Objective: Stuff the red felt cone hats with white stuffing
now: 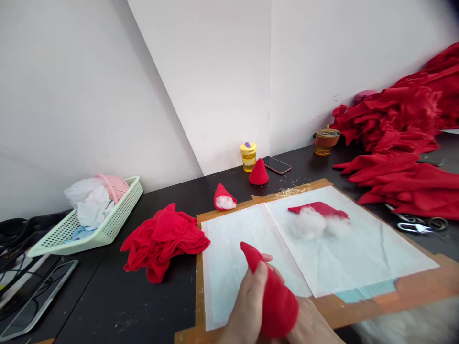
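A soft red felt cone (274,298) is held low over the white paper sheets (233,277), its tip pointing up and to the left. My left hand (249,296) wraps its side, thumb along the felt near the tip. From the right, my right hand (308,320) grips the wide lower end, its fingers mostly hidden by the felt. Beyond them, tufts of white stuffing (310,223) lie on the paper against a flat red felt piece (321,209). A stuffed red cone (225,198) lies on its side, filling showing, and another red cone (258,173) stands upright.
Red felt pieces (163,239) are heaped left of the paper, with larger piles (394,119) at right. Scissors (416,227) lie near them. A phone (277,165), a yellow-lidded cup (248,156) and an amber cup (326,141) stand behind. A green basket (118,220) sits far left.
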`<state>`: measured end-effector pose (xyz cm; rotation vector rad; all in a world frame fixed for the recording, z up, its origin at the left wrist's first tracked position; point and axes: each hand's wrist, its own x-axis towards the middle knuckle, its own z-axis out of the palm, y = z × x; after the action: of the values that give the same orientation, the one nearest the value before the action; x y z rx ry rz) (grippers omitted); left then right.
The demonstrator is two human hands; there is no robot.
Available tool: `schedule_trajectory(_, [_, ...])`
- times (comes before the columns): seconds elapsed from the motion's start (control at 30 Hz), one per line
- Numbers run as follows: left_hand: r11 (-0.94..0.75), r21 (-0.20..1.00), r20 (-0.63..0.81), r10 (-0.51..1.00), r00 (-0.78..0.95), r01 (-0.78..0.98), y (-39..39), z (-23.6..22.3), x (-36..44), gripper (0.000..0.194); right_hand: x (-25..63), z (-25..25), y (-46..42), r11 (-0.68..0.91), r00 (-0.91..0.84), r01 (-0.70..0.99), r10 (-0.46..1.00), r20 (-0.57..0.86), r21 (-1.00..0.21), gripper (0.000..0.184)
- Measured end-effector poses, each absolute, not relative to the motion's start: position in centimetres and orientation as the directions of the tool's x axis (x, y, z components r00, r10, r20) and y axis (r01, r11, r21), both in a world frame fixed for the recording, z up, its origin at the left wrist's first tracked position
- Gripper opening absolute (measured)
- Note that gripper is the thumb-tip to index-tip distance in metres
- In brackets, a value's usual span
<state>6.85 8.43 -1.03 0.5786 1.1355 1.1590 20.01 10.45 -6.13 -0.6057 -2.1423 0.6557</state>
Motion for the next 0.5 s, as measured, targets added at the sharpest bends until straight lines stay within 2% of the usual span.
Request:
schedule_trajectory(0.1, [0.309, 0.777, -0.420, 0.904, -0.085, -0.549, 8.7, -0.9, 6.6, 0.078, 20.2, -6.4, 10.3, 0.773, -0.569, 0.257, 0.606, 0.556, -0.580, 0.050])
schedule_trajectory(0.2, [0.246, 0.863, -0.365, 0.907, -0.208, -0.441, 9.0, -0.6, 6.1, 0.069, 20.1, -7.7, 10.3, 0.798, -0.543, 0.262, 0.586, 0.601, -0.542, 0.056])
schedule_trajectory(0.3, [0.206, 0.929, -0.286, 0.926, -0.246, -0.308, 9.2, -0.7, 5.9, 0.055, 19.4, -8.4, 10.6, 0.836, -0.535, 0.235, 0.537, 0.652, -0.495, 0.047])
schedule_trajectory(0.5, [0.293, 0.906, -0.343, 0.931, -0.125, -0.306, 9.0, -1.7, 6.8, 0.053, 18.2, -7.4, 11.2, 0.917, -0.594, 0.265, 0.399, 0.698, -0.298, 0.026])
